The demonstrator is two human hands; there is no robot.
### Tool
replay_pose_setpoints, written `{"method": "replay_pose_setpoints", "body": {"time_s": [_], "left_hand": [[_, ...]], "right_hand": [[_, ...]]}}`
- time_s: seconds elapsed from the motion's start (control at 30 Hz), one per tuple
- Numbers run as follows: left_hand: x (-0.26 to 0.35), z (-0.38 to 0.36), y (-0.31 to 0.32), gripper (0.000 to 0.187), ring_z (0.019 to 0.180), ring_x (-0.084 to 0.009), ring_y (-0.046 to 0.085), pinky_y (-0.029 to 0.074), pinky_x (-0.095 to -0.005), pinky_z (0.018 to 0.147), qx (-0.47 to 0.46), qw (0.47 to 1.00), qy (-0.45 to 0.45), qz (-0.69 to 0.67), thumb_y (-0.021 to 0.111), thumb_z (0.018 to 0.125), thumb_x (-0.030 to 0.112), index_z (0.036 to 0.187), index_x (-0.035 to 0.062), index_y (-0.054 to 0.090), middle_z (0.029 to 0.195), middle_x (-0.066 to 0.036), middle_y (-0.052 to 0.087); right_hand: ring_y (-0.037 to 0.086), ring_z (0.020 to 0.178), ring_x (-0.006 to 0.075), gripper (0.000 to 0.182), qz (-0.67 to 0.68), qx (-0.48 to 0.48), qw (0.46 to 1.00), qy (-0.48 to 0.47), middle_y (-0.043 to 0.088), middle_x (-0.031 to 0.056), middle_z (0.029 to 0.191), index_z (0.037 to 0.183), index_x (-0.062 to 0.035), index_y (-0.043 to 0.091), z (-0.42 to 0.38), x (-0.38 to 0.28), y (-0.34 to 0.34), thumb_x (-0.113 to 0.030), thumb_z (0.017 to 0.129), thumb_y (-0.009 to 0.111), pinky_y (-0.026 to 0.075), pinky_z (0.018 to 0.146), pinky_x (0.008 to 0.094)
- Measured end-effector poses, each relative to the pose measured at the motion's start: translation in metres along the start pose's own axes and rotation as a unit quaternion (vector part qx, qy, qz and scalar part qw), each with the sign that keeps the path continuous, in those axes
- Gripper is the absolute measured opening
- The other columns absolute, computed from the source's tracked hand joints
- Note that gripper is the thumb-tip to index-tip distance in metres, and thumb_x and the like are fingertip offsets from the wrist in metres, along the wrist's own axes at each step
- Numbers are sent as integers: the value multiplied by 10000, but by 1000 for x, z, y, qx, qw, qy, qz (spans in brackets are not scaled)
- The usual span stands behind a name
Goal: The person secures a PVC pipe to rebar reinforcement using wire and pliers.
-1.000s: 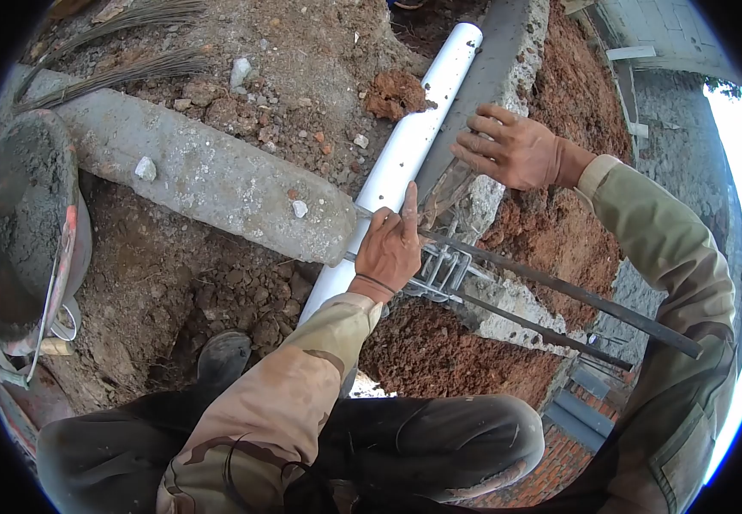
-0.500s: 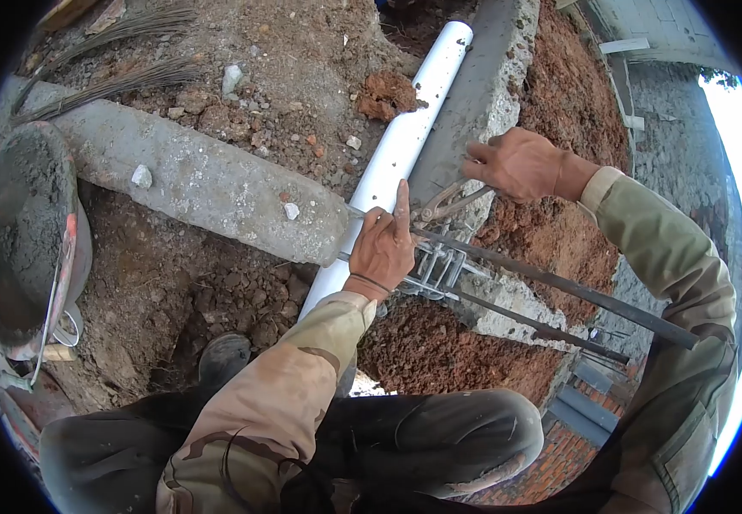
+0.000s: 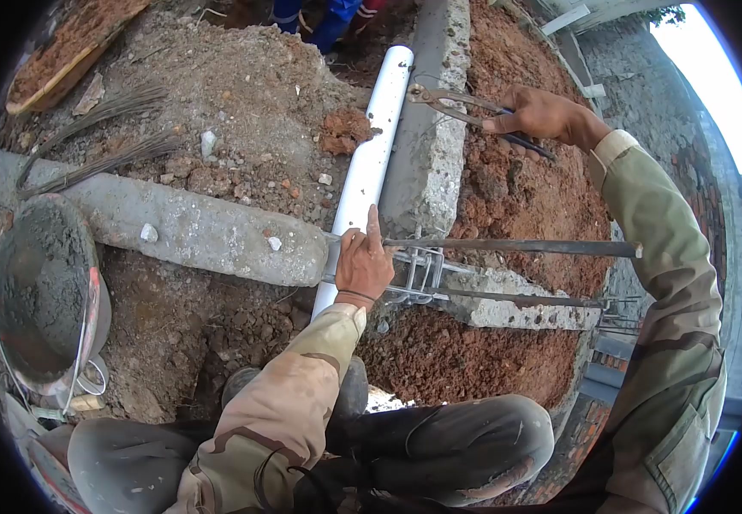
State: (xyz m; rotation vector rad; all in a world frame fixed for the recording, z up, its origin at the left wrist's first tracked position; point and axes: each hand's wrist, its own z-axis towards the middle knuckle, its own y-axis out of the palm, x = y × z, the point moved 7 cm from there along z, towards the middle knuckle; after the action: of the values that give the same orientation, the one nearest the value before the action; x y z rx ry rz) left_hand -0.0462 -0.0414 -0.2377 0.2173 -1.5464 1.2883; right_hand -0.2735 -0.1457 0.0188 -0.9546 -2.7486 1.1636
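Note:
My right hand (image 3: 542, 116) is wrapped round the handles of a pair of pincers (image 3: 452, 101), raised over the red soil with the jaws beside the white pipe's upper end. My left hand (image 3: 364, 267) is at the steel rebar joint, its index finger stretched out and the other fingers curled over the bars; the hand hides part of the grip. Just right of it, thin wire stirrups (image 3: 422, 272) surround a long rebar (image 3: 525, 247) and a lower rebar (image 3: 516, 299). Behind the left hand passes the white pipe (image 3: 375, 141).
A concrete beam (image 3: 199, 227) ends left of the joint; another concrete beam (image 3: 426, 163) runs upward. At left stand a bucket of wet mortar (image 3: 41, 291) and bundled wires (image 3: 101, 163). Someone's blue-clad leg (image 3: 332, 24) shows at the top. Red soil (image 3: 533, 188) lies right.
My right hand has lifted the pincers up and away from the joint. My left hand stays at the rebar. The view has shifted, bringing a blue-clad leg into sight at the top.

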Motion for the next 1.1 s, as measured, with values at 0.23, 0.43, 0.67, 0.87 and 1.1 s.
{"method": "replay_pose_setpoints", "body": {"time_s": [0.23,0.43,0.67,0.87,1.1], "left_hand": [[35,-21,-44,937,1224,-446,457,318,-519,1115,100,993,62,-7,828,845,321,1546,-32,316,1356,-236,504],[155,-109,-15,1050,1287,-351,521,474,-492,1031,-280,888,65,-360,806,888,472,1623,64,178,1511,-195,449],[146,-186,-45,901,1416,-358,474,455,-572,1120,-539,457,-301,-641,698,977,329,1646,275,97,1604,-181,358],[-12,-186,-31,184,943,-188,685,575,-378,892,-281,655,-463,-527,554,1046,26,1184,-4,672,1079,-109,719],[-45,-175,-50,216,892,-172,703,588,-307,763,-138,743,-516,-402,572,1003,-26,1189,-24,682,1072,-112,730]], "right_hand": [[575,399,134,446,154,219,964,-2,624,55,562,750,29,682,-239,61,-28,-345,991,712,434,352,274],[606,404,204,352,626,288,711,-136,662,172,613,769,66,673,-376,137,151,-220,966,730,444,335,265],[651,538,157,335,682,-45,723,-100,700,90,662,925,57,766,-259,131,438,-276,960,753,502,484,282],[585,588,110,333,624,-22,761,-178,673,28,653,856,-3,779,-147,64,502,-290,1004,699,461,557,313],[718,1125,366,752,756,-233,587,-174,597,222,1434,1647,-98,204,-145,32,526,64,979,509,606,930,344]]}}
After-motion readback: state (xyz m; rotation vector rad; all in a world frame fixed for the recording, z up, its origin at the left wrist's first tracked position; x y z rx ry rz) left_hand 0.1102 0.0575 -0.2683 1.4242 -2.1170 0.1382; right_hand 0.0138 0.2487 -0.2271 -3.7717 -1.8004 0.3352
